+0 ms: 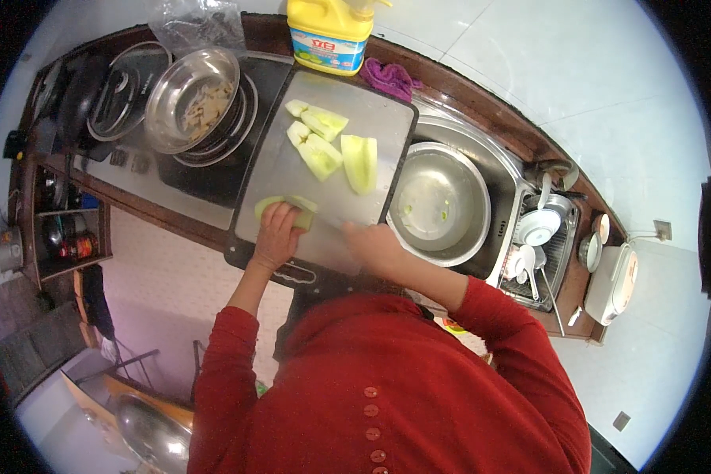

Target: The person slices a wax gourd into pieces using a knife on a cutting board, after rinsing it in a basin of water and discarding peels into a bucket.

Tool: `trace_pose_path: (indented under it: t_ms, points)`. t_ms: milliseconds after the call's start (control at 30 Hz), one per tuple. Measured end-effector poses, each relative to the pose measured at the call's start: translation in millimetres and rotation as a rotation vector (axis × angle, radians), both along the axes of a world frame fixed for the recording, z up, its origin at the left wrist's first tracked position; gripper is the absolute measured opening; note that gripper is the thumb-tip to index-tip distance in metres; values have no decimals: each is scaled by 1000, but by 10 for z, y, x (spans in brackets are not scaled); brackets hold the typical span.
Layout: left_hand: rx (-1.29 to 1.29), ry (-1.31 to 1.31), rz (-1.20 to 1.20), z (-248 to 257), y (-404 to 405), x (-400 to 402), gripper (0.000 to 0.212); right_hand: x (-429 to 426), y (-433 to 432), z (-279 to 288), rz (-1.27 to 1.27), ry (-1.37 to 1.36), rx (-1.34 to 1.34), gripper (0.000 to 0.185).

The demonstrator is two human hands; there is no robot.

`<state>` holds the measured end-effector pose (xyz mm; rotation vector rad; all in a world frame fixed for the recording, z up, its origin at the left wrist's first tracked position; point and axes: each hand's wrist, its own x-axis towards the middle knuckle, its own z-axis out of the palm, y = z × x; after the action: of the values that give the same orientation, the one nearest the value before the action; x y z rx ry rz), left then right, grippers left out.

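My left hand (pixel 276 236) presses a pale green gourd piece (pixel 303 219) flat on the metal cutting board (pixel 349 83), near its front left corner. My right hand (pixel 374 246) is closed around a kitchen knife, whose handle is mostly hidden in the fist. The knife blade (pixel 339 252) is blurred and hard to make out against the grey board, just right of the held piece. Farther back on the board lie several more hollowed gourd pieces; one stubby length (pixel 360 165) sits at the right, and a split one (pixel 315 151) is left of it.
Left of the board, a steel bowl (pixel 175 71) with sliced food tilts on the cooktop (pixel 219 195). At right, a steel basin (pixel 480 207) of water stands in the sink (pixel 500 172). Behind are a yellow detergent jug (pixel 326 35) and a purple cloth (pixel 390 80). Dishes fill a rack (pixel 560 278).
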<state>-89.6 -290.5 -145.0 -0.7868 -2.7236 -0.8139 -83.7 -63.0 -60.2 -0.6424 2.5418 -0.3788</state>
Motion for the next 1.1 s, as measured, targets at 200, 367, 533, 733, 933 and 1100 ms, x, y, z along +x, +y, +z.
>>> trace_pose_path:
  t_ms: [200,367,533,733,933,1100]
  points:
    - [31,-32,-12,-22,11,-27,40,-156,-42,-126,-34,3,-22,11]
    - [60,14,20,-71,-13,15,39,-155,16,203,-13,-63,8,11]
    - [56,-12,13,-26,3,-7,38,-132,-21,35,-18,-105,30,13]
    - [45,-11,-4,-67,-7,-28,42,-205,-85,-137,-183,-54,-26,14]
    - [39,-8,38,-95,-4,22,42,-97,8,407,-30,-134,47,13]
    - [71,51,6,-16,26,-36,40,-64,-117,-61,-63,-67,-22,11]
